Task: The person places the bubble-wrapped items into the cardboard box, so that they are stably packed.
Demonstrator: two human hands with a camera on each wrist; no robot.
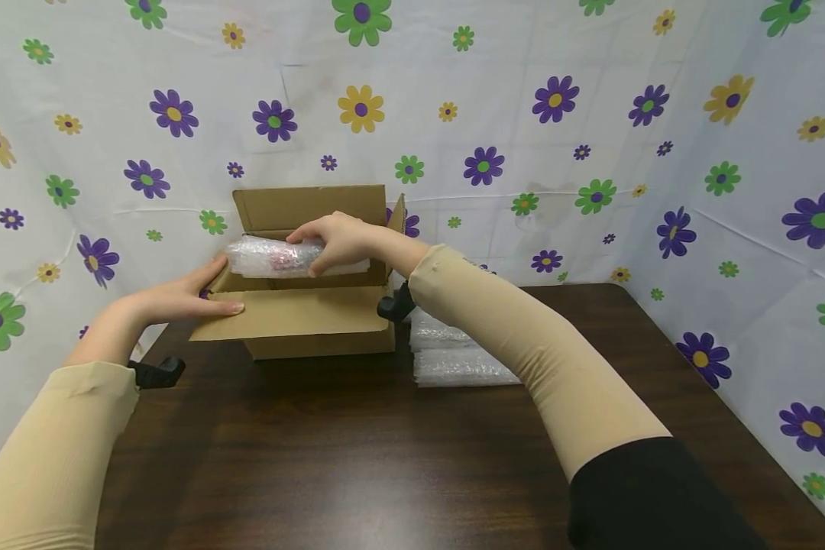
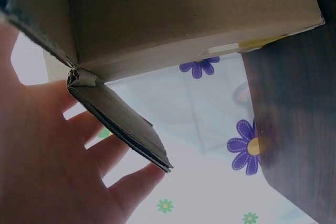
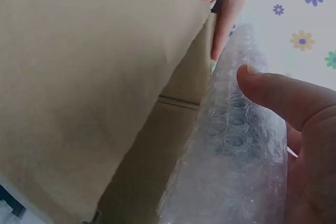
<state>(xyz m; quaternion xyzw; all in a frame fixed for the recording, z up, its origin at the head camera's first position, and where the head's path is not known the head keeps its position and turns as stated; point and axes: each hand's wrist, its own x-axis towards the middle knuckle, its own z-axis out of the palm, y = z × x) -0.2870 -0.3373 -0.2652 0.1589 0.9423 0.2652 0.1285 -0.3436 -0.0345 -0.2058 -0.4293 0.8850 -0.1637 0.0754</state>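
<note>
Currently, your right hand (image 1: pixel 344 238) grips a bubble-wrapped bundle (image 1: pixel 264 260) at the mouth of the box (image 1: pixel 319 347)

You hold the bundle lengthwise across the open top, its left end close to the fingertips of your left hand (image 1: pixel 172 299). Your right thumb and fingers pinch the plastic from opposite sides. A reddish patch shows through the wrap, but you can't make out what lies inside. Whether the bundle touches the box, you can't tell from these views.

Your left hand is spread at the box's left front corner: the thumb lies on the front flap (image 1: pixel 296 313), and the other fingers reach behind the side flap (image 2: pixel 121 119), well apart from one another. The front flap folds out toward you, while the back flap (image 1: pixel 309 208) stands up. Just to the right of the box, bubble wrap sheets (image 1: pixel 461 367) lie on the dark table (image 1: pixel 357 443), partly hidden by your right forearm. A flowered cloth (image 1: pixel 419 84) hangs behind everything.
</note>
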